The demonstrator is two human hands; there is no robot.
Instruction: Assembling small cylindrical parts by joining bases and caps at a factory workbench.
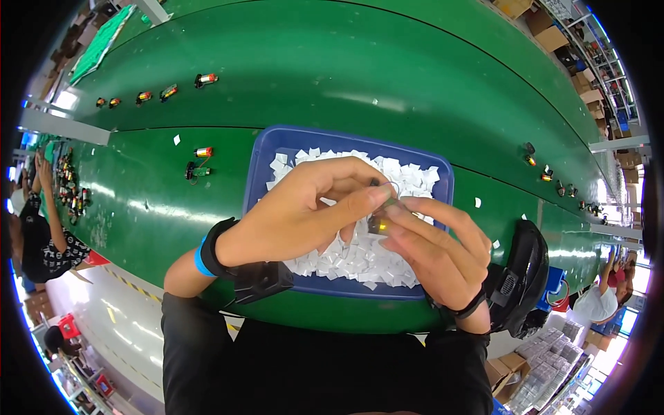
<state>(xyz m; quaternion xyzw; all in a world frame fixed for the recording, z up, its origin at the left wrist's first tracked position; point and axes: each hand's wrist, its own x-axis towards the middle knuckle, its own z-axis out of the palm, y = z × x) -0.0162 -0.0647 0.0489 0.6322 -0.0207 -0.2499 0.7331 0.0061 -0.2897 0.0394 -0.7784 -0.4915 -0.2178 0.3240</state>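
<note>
Above a blue plastic bin (250,187) heaped with small white paper-like squares (332,259), my two hands meet around a small electronic assembly (377,225). Bits of dark casing, a yellow patch and a thin wire show between the fingers; the rest of it is covered. My left hand (311,207) is closed, its thumb and forefinger pinching the upper end. From the right, my right hand (443,256) grips the lower side with thumb and fingertips. A similar assembly, a red-and-white cylinder wired to a small green board (200,170), lies on the green bench left of the bin.
More wired assemblies (168,93) lie in a row at the far left, with others (546,174) at the right. A black bag (522,277) sits by the bench's right near edge. Co-workers sit at the left (48,235) and right (600,299).
</note>
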